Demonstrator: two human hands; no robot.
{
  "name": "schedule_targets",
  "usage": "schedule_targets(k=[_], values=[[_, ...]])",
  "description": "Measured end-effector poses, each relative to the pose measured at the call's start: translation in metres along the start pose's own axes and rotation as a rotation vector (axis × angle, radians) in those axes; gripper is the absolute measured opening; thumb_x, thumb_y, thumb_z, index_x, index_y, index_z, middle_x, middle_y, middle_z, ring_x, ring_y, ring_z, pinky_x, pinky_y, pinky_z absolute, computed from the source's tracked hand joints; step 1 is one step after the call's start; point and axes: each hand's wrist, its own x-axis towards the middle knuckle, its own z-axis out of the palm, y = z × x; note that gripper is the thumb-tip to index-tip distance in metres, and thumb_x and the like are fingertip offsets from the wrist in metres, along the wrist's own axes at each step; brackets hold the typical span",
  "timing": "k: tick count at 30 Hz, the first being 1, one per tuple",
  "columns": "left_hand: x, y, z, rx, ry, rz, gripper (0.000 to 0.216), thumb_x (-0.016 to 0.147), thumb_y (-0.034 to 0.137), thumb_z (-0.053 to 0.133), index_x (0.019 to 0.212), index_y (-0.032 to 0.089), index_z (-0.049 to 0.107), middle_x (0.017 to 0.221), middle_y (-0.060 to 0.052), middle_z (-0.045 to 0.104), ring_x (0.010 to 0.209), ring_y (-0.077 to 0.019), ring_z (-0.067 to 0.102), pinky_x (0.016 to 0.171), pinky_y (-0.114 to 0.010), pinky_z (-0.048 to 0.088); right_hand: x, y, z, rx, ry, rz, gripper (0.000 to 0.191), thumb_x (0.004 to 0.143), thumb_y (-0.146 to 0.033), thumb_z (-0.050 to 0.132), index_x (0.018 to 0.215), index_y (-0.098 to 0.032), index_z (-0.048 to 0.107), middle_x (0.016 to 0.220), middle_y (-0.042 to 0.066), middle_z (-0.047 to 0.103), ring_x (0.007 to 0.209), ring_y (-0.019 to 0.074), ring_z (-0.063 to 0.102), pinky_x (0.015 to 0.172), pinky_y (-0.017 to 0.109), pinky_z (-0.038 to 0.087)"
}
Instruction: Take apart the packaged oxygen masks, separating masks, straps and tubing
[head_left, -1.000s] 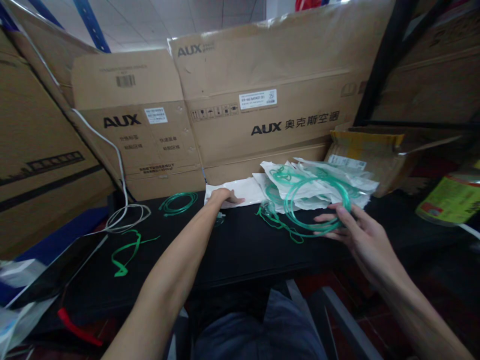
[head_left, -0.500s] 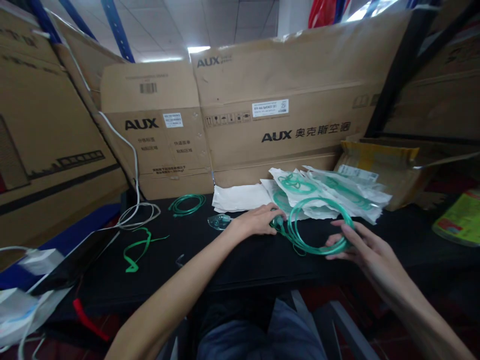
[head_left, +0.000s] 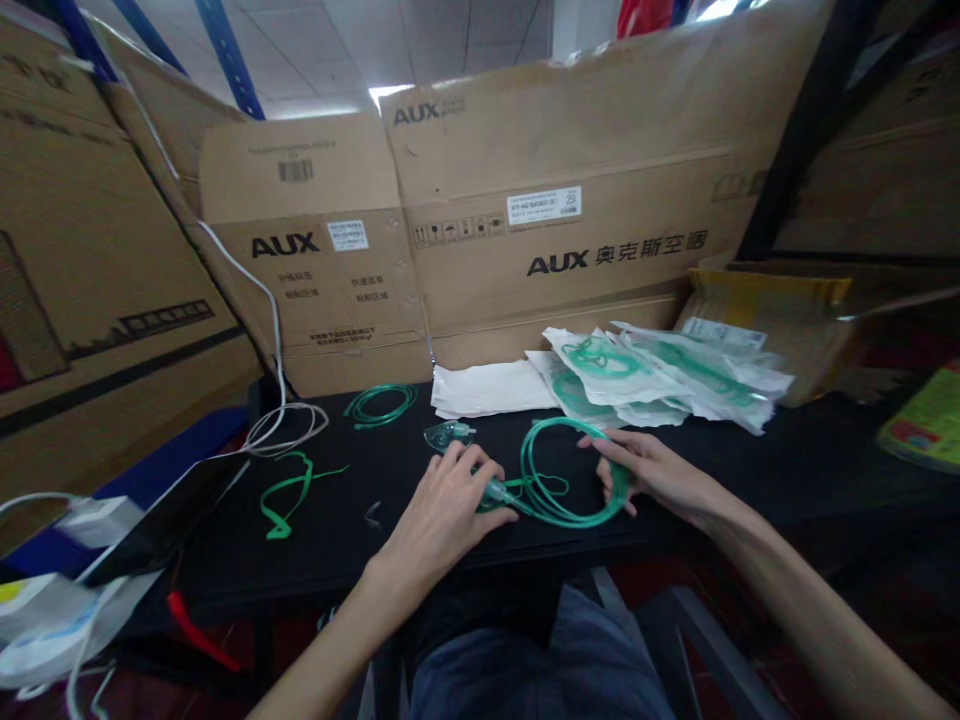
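Observation:
A coil of green tubing (head_left: 570,475) lies on the black table (head_left: 390,500) close to its front edge. My left hand (head_left: 450,505) is closed on the tubing's clear connector end (head_left: 496,491), just left of the coil. My right hand (head_left: 649,470) grips the coil's right side, fingers curled over the loops. A clear mask piece (head_left: 448,434) sits just beyond my left hand.
A pile of white packets holding green tubing (head_left: 660,380) and flat white bags (head_left: 487,390) lie at the back. A smaller green coil (head_left: 379,403), a green strap (head_left: 289,492), a white cable (head_left: 289,425) and AUX cardboard boxes (head_left: 570,200) surround the table.
The coil came off the packet pile toward the table's front edge with my right hand. My left hand left the white bags and closed on the tubing's end.

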Motion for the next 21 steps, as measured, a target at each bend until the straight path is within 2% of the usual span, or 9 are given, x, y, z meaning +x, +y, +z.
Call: schedule_targets(k=[2,4,6,8,9,12,13,16,21], values=[[-0.011,-0.006,0.002,-0.107,0.03,-0.01,0.041,0.075,0.044,0.083,0.106,0.023,0.065,0.109,-0.003,0.065,0.106,-0.0262,0.055,0.092,-0.041,0.05,0.017,0.003,0.005,-0.179,-0.049,-0.021,0.045,0.09,-0.057,0.059,0.101,-0.014,0.064,0.06,-0.001,0.06,0.038,0.0102,0.048,0.035,0.022,0.038],[-0.018,-0.012,0.005,-0.198,0.069,-0.019,0.042,0.074,0.044,0.084,0.106,0.023,0.067,0.107,-0.003,0.066,0.103,-0.0245,0.055,0.091,-0.038,0.05,0.028,0.004,0.011,-0.455,0.027,-0.137,0.04,0.093,-0.051,0.055,0.098,-0.013,0.068,0.067,0.004,0.065,0.044,0.0139,0.054,0.043,0.027,0.045],[-0.021,-0.016,0.006,-0.243,0.113,-0.038,0.04,0.076,0.042,0.083,0.107,0.023,0.067,0.106,-0.003,0.067,0.101,-0.0242,0.056,0.09,-0.038,0.051,0.029,0.001,0.023,-0.723,0.222,-0.365,0.034,0.094,-0.041,0.057,0.107,-0.013,0.07,0.089,0.012,0.07,0.074,0.0245,0.067,0.067,0.038,0.056],[-0.021,-0.017,0.007,-0.262,0.152,-0.05,0.036,0.079,0.04,0.081,0.107,0.023,0.068,0.105,-0.004,0.069,0.1,-0.0245,0.057,0.089,-0.039,0.051,0.023,-0.005,0.04,-0.872,0.354,-0.606,0.03,0.096,-0.033,0.057,0.117,-0.015,0.068,0.112,0.016,0.066,0.105,0.0307,0.064,0.092,0.045,0.052],[-0.02,-0.017,0.008,-0.27,0.174,-0.049,0.033,0.081,0.039,0.08,0.107,0.022,0.068,0.104,-0.004,0.069,0.099,-0.0246,0.057,0.089,-0.039,0.051,0.018,-0.007,0.05,-0.898,0.333,-0.683,0.028,0.098,-0.032,0.056,0.118,-0.016,0.068,0.115,0.015,0.065,0.108,0.03,0.063,0.096,0.045,0.05],[-0.017,-0.016,0.012,-0.3,0.23,-0.042,0.023,0.085,0.03,0.077,0.105,0.022,0.068,0.102,-0.003,0.071,0.097,-0.0242,0.059,0.089,-0.038,0.051,0.007,-0.009,0.081,-0.887,0.027,-0.764,0.019,0.099,-0.029,0.057,0.109,-0.019,0.07,0.106,0.01,0.068,0.101,0.024,0.065,0.091,0.036,0.052],[-0.016,-0.015,0.014,-0.309,0.238,-0.042,0.022,0.085,0.026,0.076,0.105,0.022,0.068,0.102,-0.003,0.072,0.097,-0.024,0.059,0.089,-0.038,0.051,0.006,-0.007,0.09,-0.89,-0.034,-0.773,0.017,0.099,-0.029,0.059,0.107,-0.019,0.07,0.103,0.009,0.069,0.1,0.0236,0.066,0.09,0.036,0.052],[-0.016,-0.016,0.016,-0.33,0.236,-0.042,0.021,0.086,0.022,0.072,0.107,0.022,0.068,0.103,-0.003,0.072,0.099,-0.0238,0.059,0.089,-0.037,0.05,0.009,0.003,0.103,-0.856,-0.064,-0.755,0.015,0.098,-0.027,0.06,0.106,-0.017,0.068,0.101,0.008,0.071,0.098,0.0232,0.066,0.09,0.035,0.052],[-0.019,-0.019,0.012,-0.342,0.195,-0.08,0.017,0.09,0.026,0.066,0.107,0.025,0.069,0.104,-0.002,0.073,0.099,-0.0232,0.06,0.089,-0.037,0.047,0.014,0.013,0.1,-0.751,-0.083,-0.737,0.014,0.101,-0.023,0.055,0.105,-0.017,0.066,0.097,0.006,0.068,0.092,0.0192,0.065,0.085,0.03,0.05]])
